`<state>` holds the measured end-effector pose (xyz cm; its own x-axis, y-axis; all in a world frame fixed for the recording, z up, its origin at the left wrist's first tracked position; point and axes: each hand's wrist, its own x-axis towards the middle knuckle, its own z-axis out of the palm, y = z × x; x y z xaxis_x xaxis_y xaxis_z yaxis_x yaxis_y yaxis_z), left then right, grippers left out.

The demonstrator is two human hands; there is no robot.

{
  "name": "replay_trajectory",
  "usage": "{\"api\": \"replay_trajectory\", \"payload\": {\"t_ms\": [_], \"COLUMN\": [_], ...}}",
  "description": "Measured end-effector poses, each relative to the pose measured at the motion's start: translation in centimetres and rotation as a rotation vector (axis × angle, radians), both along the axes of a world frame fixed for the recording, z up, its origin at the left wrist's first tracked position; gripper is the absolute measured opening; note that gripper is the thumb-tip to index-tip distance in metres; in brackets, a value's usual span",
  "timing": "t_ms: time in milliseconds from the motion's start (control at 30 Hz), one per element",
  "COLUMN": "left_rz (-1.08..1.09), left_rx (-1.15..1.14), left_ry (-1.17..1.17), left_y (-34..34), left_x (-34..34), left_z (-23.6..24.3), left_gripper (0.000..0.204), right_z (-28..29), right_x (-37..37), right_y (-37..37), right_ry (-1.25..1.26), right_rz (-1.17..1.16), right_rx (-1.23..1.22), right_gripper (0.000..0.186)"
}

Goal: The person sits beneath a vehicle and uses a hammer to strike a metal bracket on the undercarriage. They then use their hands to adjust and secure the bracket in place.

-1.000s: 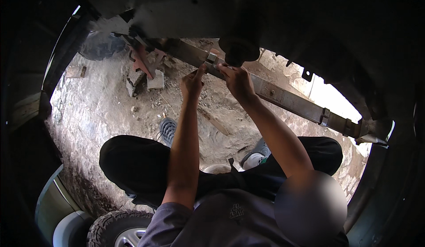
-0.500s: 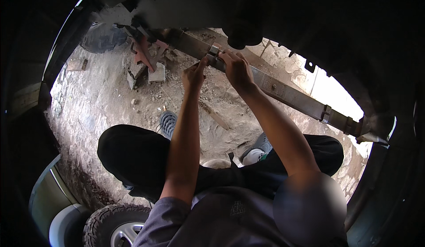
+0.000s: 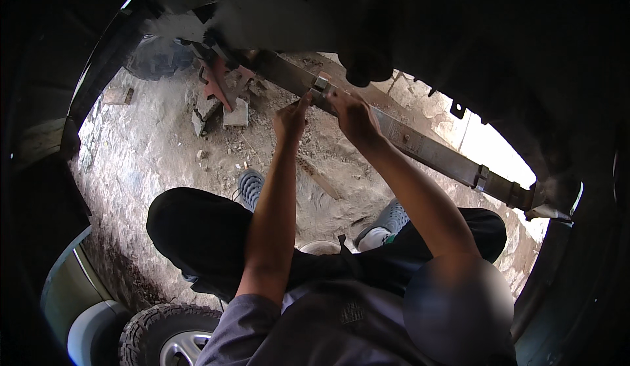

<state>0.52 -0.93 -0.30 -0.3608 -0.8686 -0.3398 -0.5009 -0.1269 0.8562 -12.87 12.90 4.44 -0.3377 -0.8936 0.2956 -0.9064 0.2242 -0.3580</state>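
A long rusty metal leaf spring [image 3: 426, 144] runs slantwise from the far left down to the right under the dark vehicle body. Around it, near its upper part, sits a shiny metal clip [image 3: 321, 84]. My left hand [image 3: 289, 122] is closed at the clip's near side, with thumb and finger pinching its lower edge. From the right, my right hand [image 3: 355, 116] reaches to the same clip, its fingers curled against the clip's right side. Those fingertips are partly hidden, and no tool can be made out in either hand.
Dark vehicle underside frames the top and sides. A red metal stand [image 3: 215, 82] and stone blocks [image 3: 236, 112] stand at the far left. A wooden strip [image 3: 317, 177] lies on the dirt floor between my feet. A treaded wheel [image 3: 172, 336] is at lower left.
The view has shifted slightly, so the scene sits a little lower. Both hands stay at the clip; my right fingers have drawn back slightly toward me.
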Motion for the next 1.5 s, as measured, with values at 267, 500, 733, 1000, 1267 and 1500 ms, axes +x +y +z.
{"api": "replay_trajectory", "payload": {"t_ms": [267, 500, 733, 1000, 1267, 1500], "left_rz": [0.051, 0.052, 0.045, 0.026, 0.03, 0.011], "left_rx": [0.092, 0.087, 0.033, 0.0, -0.035, -0.099], "left_ry": [0.196, 0.237, 0.11, 0.091, 0.127, -0.041], "left_y": [0.5, 0.7, 0.4, 0.6, 1.2, -0.1], "left_x": [-0.7, -1.2, -0.1, -0.5, -1.0, -0.6], "left_z": [-0.3, 1.4, -0.2, -0.2, 0.7, -0.8], "left_gripper": [0.062, 0.06, 0.07, 0.072, 0.071, 0.073], "right_z": [0.1, -1.2, 0.4, 0.3, 0.4, -0.4], "right_x": [-1.0, -1.5, 2.4, -0.3, -1.7, 0.2], "right_y": [-1.7, -0.5, 0.2, -1.3, -1.3, 0.0], "right_ry": [-0.024, -0.004, -0.149, -0.038, -0.082, -0.112], "right_rz": [-0.11, 0.011, -0.026, -0.101, -0.055, 0.027], "right_rx": [-0.159, -0.181, -0.145, -0.219, -0.194, -0.128], "right_gripper": [0.026, 0.025, 0.015, 0.02, 0.015, 0.018]}}
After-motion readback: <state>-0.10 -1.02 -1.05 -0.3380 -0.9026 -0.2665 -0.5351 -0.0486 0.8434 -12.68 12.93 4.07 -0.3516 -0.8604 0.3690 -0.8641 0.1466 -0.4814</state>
